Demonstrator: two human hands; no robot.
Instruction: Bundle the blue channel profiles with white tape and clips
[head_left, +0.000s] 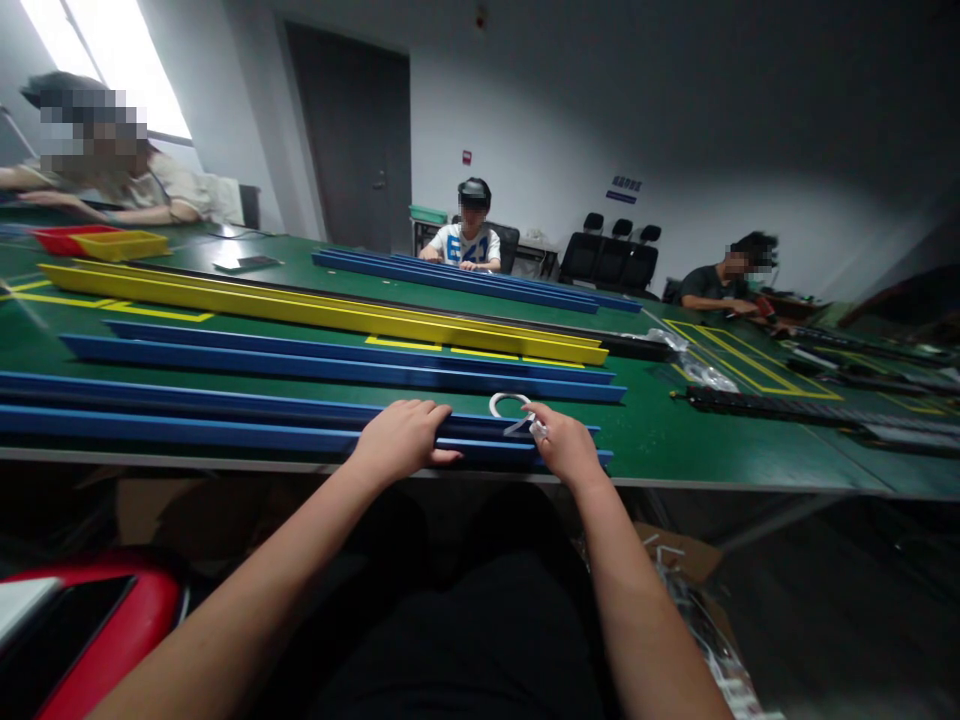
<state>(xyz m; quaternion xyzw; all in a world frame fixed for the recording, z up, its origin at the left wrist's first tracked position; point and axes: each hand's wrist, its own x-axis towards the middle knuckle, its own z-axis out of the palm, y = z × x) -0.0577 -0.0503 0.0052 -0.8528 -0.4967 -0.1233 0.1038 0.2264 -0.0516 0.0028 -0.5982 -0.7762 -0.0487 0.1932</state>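
Along the table's near edge lies a long blue channel rail (247, 425), with a dark strip between its two raised sides. My left hand (401, 440) is closed over this rail near its right part, fingers across the channel and thumb at the near side. Just to the right, my right hand (566, 442) pinches a thin white strip (510, 399) that curls into a loop above the rail's right end. A small clear piece shows at the fingertips, too blurred to name.
Beyond lie another blue rail (337, 366), a yellow rail (322, 312) and further blue rails (450, 277) on the green table (660, 440). Black strips (772, 405) lie at right. Red (64, 238) and yellow trays (124, 245) stand at left. Three other people sit around the table.
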